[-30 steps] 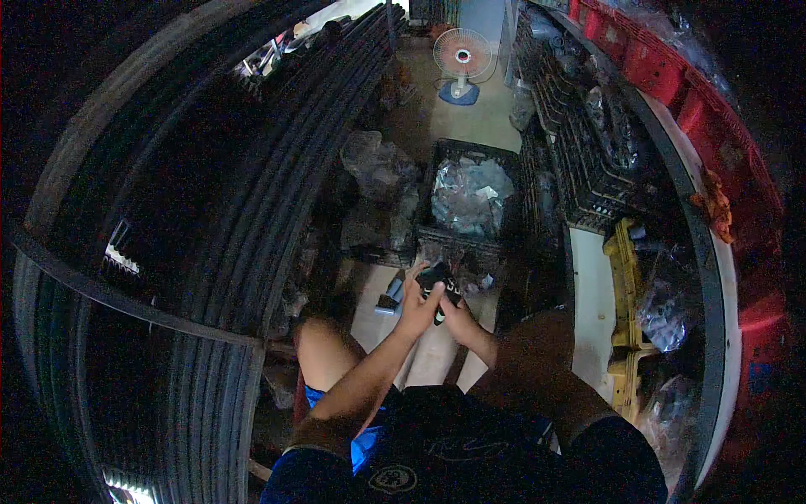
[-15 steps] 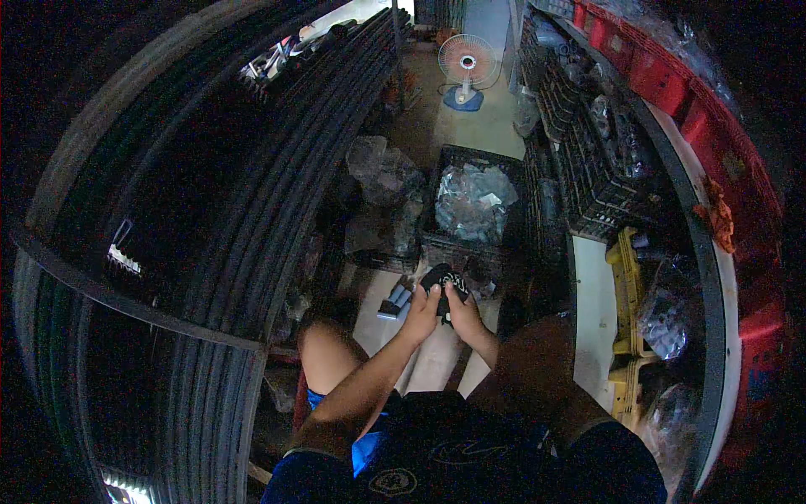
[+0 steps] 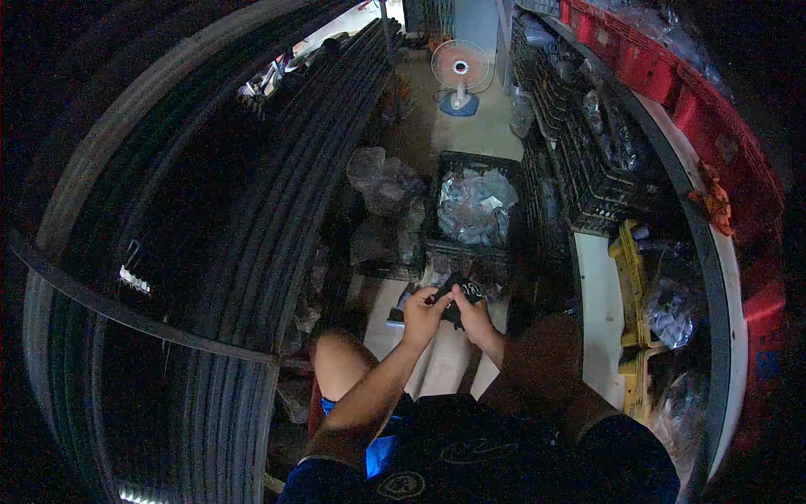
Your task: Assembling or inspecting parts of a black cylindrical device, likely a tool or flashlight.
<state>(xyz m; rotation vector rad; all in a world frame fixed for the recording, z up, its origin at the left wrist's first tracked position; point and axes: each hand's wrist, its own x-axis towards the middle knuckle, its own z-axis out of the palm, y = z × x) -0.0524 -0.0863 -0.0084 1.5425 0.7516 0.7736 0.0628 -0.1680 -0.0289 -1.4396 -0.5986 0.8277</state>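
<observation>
You held a small black part (image 3: 457, 294) between both hands, just in front of the black crate (image 3: 474, 168) of clear bags: your left hand (image 3: 422, 309) pinched its near edge, your right hand (image 3: 473, 312) curled around it. In that dim light, 1 loose grip could have dropped it among the clutter beside the crate

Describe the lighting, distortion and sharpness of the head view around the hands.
Head view: dim, bluish light, brightest on the floor by the fan; fisheye bends the stacked black pipes and red crates into arcs, with black corners; the left hand and right hand hold a small dark part, too dark and soft to identify.
</observation>
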